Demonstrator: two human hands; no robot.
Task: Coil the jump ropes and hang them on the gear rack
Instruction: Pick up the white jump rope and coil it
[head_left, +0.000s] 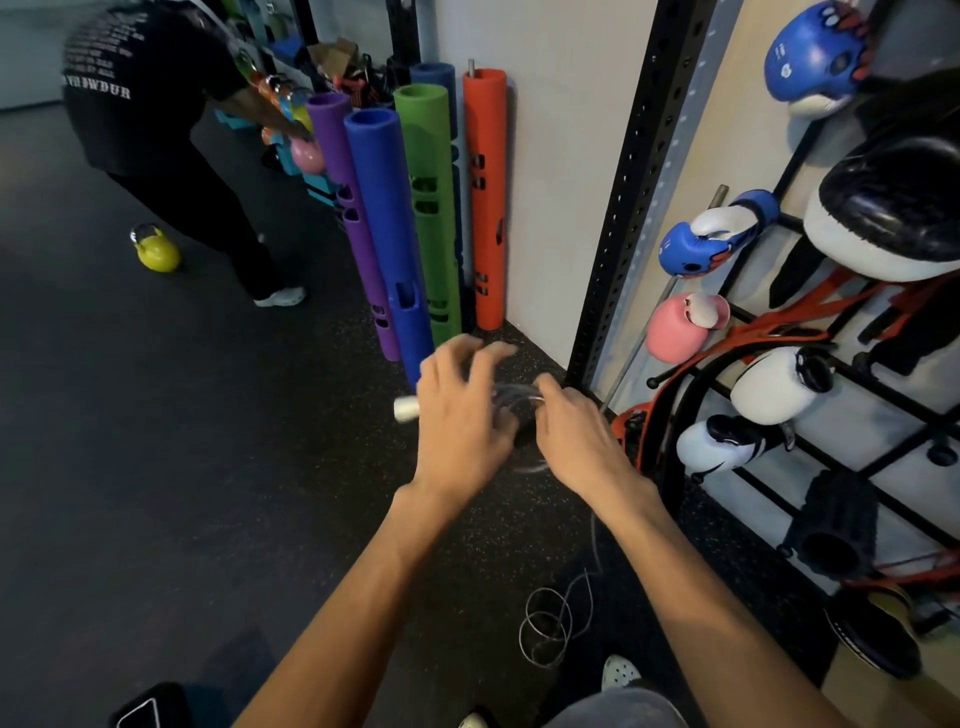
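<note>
Both my hands are out in front of me over the dark floor, blurred by motion. My left hand (457, 415) holds a clear jump rope (514, 400) in loops, and its white handle (408, 408) sticks out to the left of the hand. My right hand (576, 431) pinches the same loops from the right side. The rope's loose tail (550, 623) trails down under my right forearm and lies in small coils on the floor. The black gear rack (779, 410) is on the wall at the right, hung with boxing gloves and straps.
A black perforated upright (628, 208) stands just right of my hands. Coloured foam tubes (395, 218) lean in the corner ahead. Another person (156, 104) bends over at the far left beside a yellow kettlebell (156, 249). My shoes show at the bottom edge.
</note>
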